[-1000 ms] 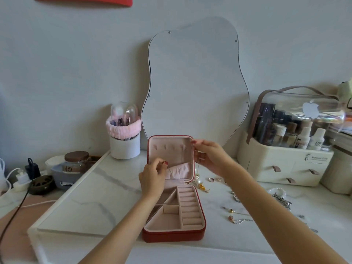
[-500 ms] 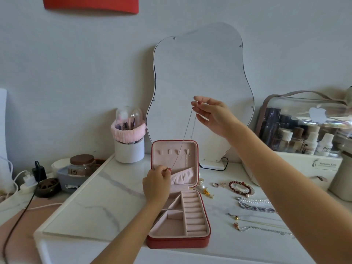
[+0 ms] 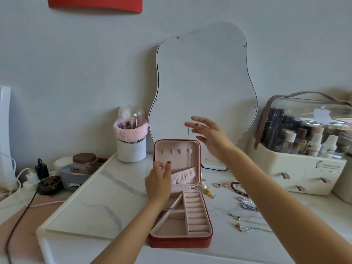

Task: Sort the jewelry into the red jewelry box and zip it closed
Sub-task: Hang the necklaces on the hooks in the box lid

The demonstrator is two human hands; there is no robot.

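1. Red zip-around jewelry box [image 3: 181, 241] with pale pink lining stands open near the front edge of the white marble-look tabletop [image 3: 99, 202], its lid upright and its divided tray lying flat toward the person.
2. Left hand [image 3: 159, 182] is at the lid's left side, thumb and fingers drawn together over the lining; whether they pinch anything there cannot be told.
3. Right hand [image 3: 208, 136] is raised above and to the right of the lid, fingers spread, with the top of a thin silver chain necklace [image 3: 188, 149] nipped at the fingertips; the picture is blurred here.
4. That chain hangs straight down from the fingertips across the lid's rightmost hook toward the gathered pink pocket [image 3: 183, 177] in the lid.
5. Right of the box, on the tabletop, lie other pieces: a pearl-and-gold earring [image 3: 206, 189] just beside the hinge, small rings [image 3: 217, 185], a dark red bead bracelet [image 3: 237, 187], a pearl strand [image 3: 245, 201] and two thin chains [image 3: 253, 229] nearer the front.
6. Behind the box a wavy-edged frameless mirror [image 3: 205, 82] leans on the wall.
7. Left of the box, at the back, is a white brush cup with a pink fluffy band [image 3: 131, 141].
8. Far right of the box sits a cream cosmetics organiser with a clear lid [image 3: 304, 162].
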